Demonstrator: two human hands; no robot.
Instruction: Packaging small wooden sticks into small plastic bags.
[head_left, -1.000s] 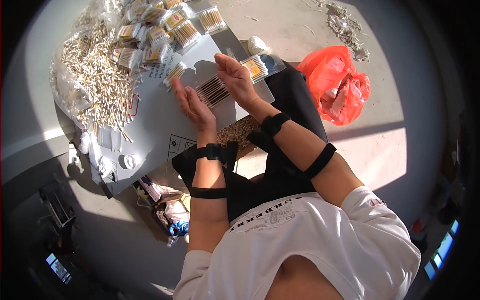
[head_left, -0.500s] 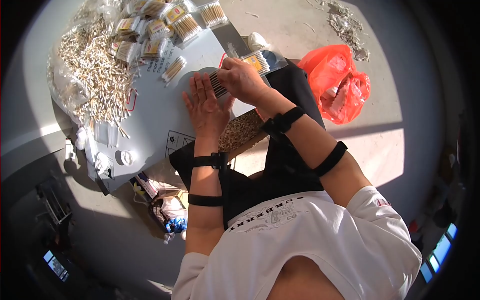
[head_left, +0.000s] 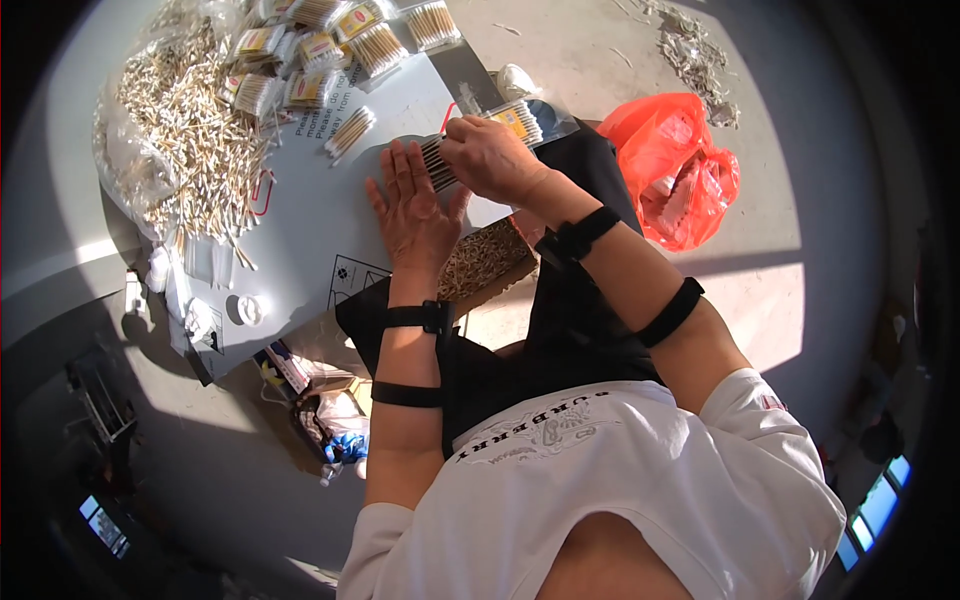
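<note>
My left hand [head_left: 412, 212] lies flat on the grey table, fingers stretched out, along the edge of a row of cotton swabs [head_left: 435, 165]. Across from it, my right hand [head_left: 495, 163] is closed, its bent fingers gripping the same row from above. The fingertips are partly hidden. Just beyond its knuckles lies a clear pack of cotton swabs [head_left: 515, 122] with a yellow label, and the hand covers part of it. A small loose bundle of swabs [head_left: 351, 134] rests on the table to the left of my hands.
A big heap of loose swabs [head_left: 190, 140] in clear plastic covers the table's left side. Several filled packs [head_left: 320, 50] are piled at the back. Below the table's near edge sits a box of brown bits [head_left: 485, 262]. A red plastic bag [head_left: 668, 125] stands on the floor at right.
Both hands keep nearly the same place and pose. The whole view has shifted slightly; no object has plainly been moved.
</note>
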